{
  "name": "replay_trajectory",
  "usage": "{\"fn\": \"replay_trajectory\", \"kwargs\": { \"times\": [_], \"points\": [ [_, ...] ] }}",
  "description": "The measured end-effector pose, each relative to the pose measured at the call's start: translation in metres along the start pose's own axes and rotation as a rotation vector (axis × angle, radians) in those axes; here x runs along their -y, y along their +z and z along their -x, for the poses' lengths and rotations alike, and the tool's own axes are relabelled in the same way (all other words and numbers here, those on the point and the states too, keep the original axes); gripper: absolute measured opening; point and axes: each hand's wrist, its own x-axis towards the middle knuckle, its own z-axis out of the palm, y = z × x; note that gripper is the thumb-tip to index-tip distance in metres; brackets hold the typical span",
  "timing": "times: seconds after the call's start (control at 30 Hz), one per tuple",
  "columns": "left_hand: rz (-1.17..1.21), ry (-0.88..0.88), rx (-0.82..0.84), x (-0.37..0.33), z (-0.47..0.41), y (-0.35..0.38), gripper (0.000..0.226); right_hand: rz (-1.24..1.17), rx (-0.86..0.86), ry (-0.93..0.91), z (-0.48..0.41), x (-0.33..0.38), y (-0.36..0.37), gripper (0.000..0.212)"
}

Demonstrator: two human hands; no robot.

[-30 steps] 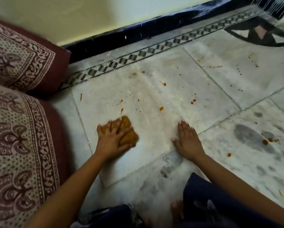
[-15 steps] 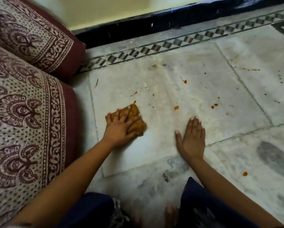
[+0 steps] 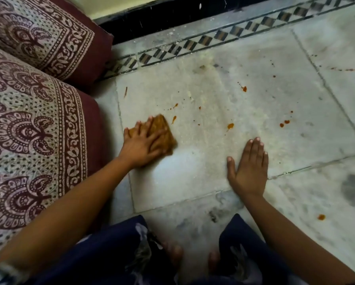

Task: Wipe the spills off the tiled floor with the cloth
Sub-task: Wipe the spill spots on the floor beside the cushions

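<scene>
From the head camera I see my left hand (image 3: 142, 144) pressed flat on the cloth (image 3: 164, 133), fingers spread over it and pinning it to the tiled floor (image 3: 213, 175). The cloth is an orange-brown folded pad at the near left part of the big pale tile, just right of the patterned cushions (image 3: 34, 124). My right hand (image 3: 247, 170) lies flat and empty on the same tile, fingers together, palm down, well apart from the cloth.

Orange spills (image 3: 230, 126) dot the tile far of both hands: one drop just beside the cloth's far corner, others scattered to the right, and one more (image 3: 321, 217) on the near right tile. A checkered border strip (image 3: 203, 41) runs along the far edge by the dark skirting.
</scene>
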Motion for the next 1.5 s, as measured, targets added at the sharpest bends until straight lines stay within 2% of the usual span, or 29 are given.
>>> {"fn": "replay_trajectory", "kwargs": {
  "times": [0.07,0.13,0.2,0.3,0.4,0.47,0.57,0.7,0.77,0.83,0.9,0.97,1.13,1.27,1.37,1.5],
  "points": [
    [0.152,-0.166,0.0,-0.013,-0.035,-0.008,0.07,-0.001,-0.003,0.0,0.0,-0.001,0.001,0.078],
    [0.212,-0.22,-0.042,-0.033,-0.061,-0.014,0.066,-0.016,-0.006,0.001,-0.001,-0.001,0.001,0.079],
    [0.199,-0.144,-0.061,-0.056,-0.071,-0.013,0.064,-0.028,-0.016,0.012,-0.003,-0.001,0.002,0.078],
    [0.102,0.098,-0.088,-0.077,-0.043,0.003,0.069,-0.029,-0.025,0.03,-0.007,0.001,0.002,0.076],
    [0.011,0.295,-0.132,-0.049,-0.012,0.016,0.07,-0.036,-0.038,0.043,-0.01,0.001,0.002,0.073],
    [0.023,0.221,-0.131,-0.016,-0.02,0.011,0.072,-0.052,-0.049,0.051,-0.012,0.002,0.002,0.072],
    [0.103,-0.031,-0.111,0.006,-0.068,-0.008,0.08,-0.044,-0.04,0.049,-0.01,0.002,0.001,0.07],
    [0.214,-0.131,-0.131,-0.032,-0.133,-0.031,0.084,-0.04,-0.039,0.056,-0.011,0.003,-0.001,0.071],
    [0.214,-0.07,-0.136,-0.06,-0.136,-0.029,0.074,-0.04,-0.037,0.059,-0.011,0.003,-0.001,0.071],
    [0.155,0.081,-0.146,-0.075,-0.116,-0.019,0.066,-0.036,-0.029,0.062,-0.011,0.003,-0.002,0.071],
    [0.08,0.261,-0.159,-0.068,-0.085,-0.006,0.064,-0.038,-0.026,0.06,-0.011,0.003,-0.003,0.071],
    [0.047,0.312,-0.152,-0.045,-0.063,0.001,0.065,-0.035,-0.029,0.061,-0.011,0.003,-0.002,0.071],
    [0.145,0.012,-0.067,-0.021,-0.116,-0.029,0.078,-0.02,-0.023,0.069,-0.011,0.003,-0.001,0.071],
    [0.145,-0.014,0.007,-0.055,-0.165,-0.046,0.08,-0.03,-0.01,0.072,-0.011,0.004,-0.003,0.07],
    [0.044,0.1,-0.024,-0.078,-0.138,-0.031,0.079,-0.022,-0.005,0.067,-0.011,0.003,-0.003,0.071],
    [-0.038,0.452,-0.092,-0.051,-0.071,-0.005,0.071,-0.038,-0.003,0.072,-0.012,0.003,-0.003,0.071]
  ]
}}
